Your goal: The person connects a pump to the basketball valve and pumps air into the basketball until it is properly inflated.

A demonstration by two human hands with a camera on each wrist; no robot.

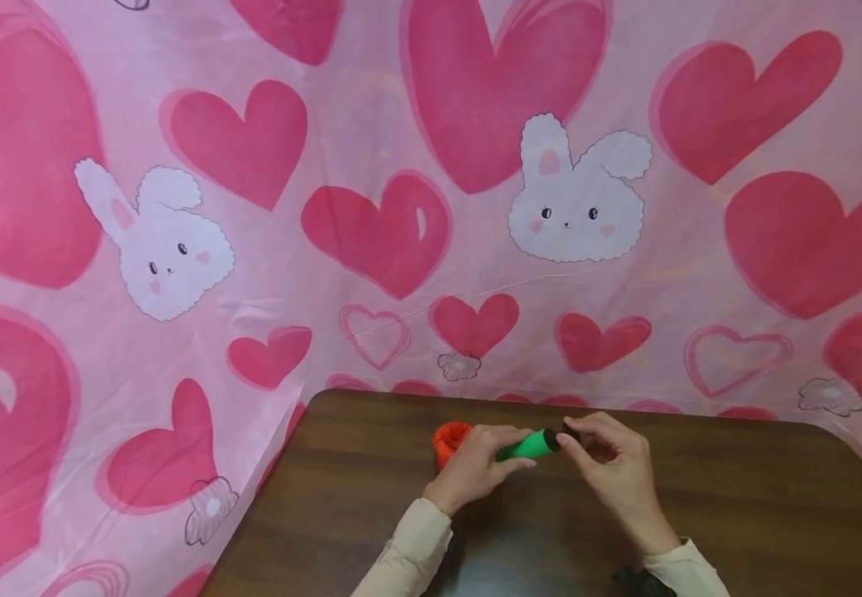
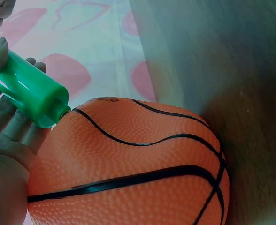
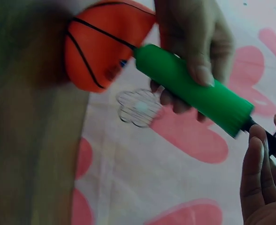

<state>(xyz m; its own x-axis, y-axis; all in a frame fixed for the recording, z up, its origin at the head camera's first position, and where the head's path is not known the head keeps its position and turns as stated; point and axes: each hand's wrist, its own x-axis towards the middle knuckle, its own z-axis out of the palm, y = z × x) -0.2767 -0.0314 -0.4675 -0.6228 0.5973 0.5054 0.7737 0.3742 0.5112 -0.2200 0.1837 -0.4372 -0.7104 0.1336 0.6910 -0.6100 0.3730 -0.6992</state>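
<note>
An orange basketball [image 1: 446, 439] with black lines, its side dented, rests on the table by my left hand [image 1: 479, 466]. That hand grips the green barrel of a hand pump [image 1: 531, 446], thumb on one side and fingers on the other. In the left wrist view the pump [image 2: 34, 89] meets the ball [image 2: 128, 164] with its narrow end. My right hand [image 1: 621, 464] pinches the black handle [image 3: 273, 143] at the pump's other end. A short length of dark rod shows between handle and barrel in the right wrist view.
The dark brown wooden table [image 1: 744, 497] has rounded far corners. A pink cloth [image 1: 476, 257] printed with hearts and rabbit faces hangs behind and at the left of it.
</note>
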